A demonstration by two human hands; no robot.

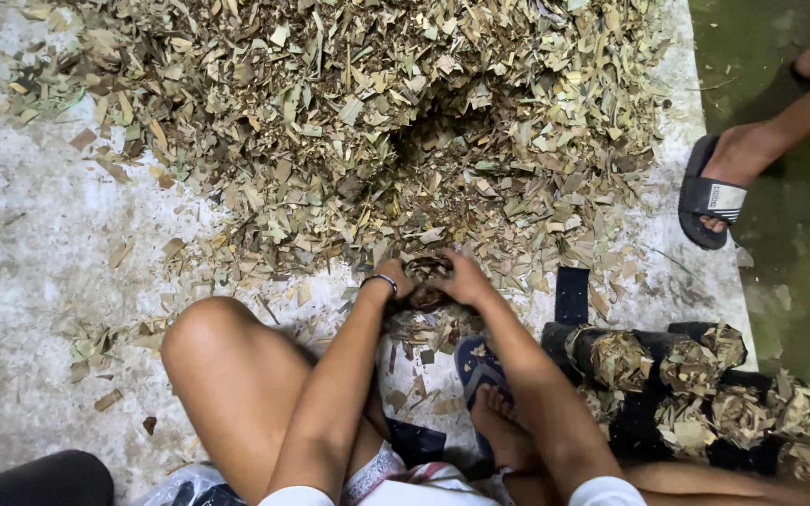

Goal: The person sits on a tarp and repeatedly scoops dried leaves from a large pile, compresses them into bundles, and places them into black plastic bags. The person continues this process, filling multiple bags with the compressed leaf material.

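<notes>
Head view looks straight down on a pale, scuffed concrete floor [39, 281], with a darker greenish strip of floor [799, 262] along the right side. A big heap of dry chopped leaves [349, 122] fills the upper middle, with a dark hollow in its near face; bare floor lies open to the left, scattered with stray scraps. The left hand [394, 278], a dark band on its wrist, and the right hand [461, 278] meet at the heap's near edge, both curled closed around a small dark pouch stuffed with leaves [427, 281]. To the right, near the person's foot in a blue sandal [480, 370], lie filled black pouches [696, 384], packed side by side with leaf tops showing. Another person's foot in a black slide sandal [712, 192] rests at the floor's right edge.
</notes>
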